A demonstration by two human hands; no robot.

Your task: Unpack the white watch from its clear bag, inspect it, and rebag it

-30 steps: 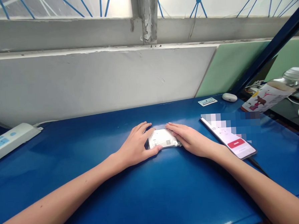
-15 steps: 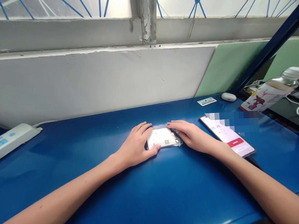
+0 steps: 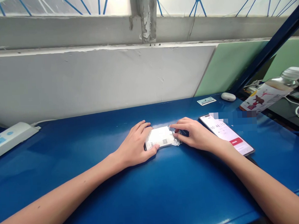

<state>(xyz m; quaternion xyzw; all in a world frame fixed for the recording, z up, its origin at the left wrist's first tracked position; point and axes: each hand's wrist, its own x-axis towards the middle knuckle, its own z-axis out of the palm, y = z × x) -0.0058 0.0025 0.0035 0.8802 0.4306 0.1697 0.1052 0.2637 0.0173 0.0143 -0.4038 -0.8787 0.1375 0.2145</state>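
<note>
- Left hand [image 3: 135, 144], centre of frame: palm down on the desk [image 3: 154, 195], fingers [image 3: 142, 127] loosely spread over the left end of a packet [image 3: 161, 137], thumb hooked against its near edge, so that end is clamped.
- Right hand [image 3: 195, 134], just right of centre: fingers bent, thumb and fingertips pinching the packet's right end, where the clear wrapper crinkles.
- Packet: small, flat and white, in shiny plastic. It lies on the blue desk between the two hands, at mid-frame. The print on it is too small to read.
- Phone [image 3: 228, 136]: face up just beside the right wrist, screen lit with a red button, and its upper part is blurred.
- White power strip [image 3: 9, 139]: left edge of frame, on the desk.
- Upper right: a small card [image 3: 206, 101] and a white oval case [image 3: 228, 96] near the wall, and a tilted bottle [image 3: 270, 94] with a printed label beyond the desk's edge.
</note>
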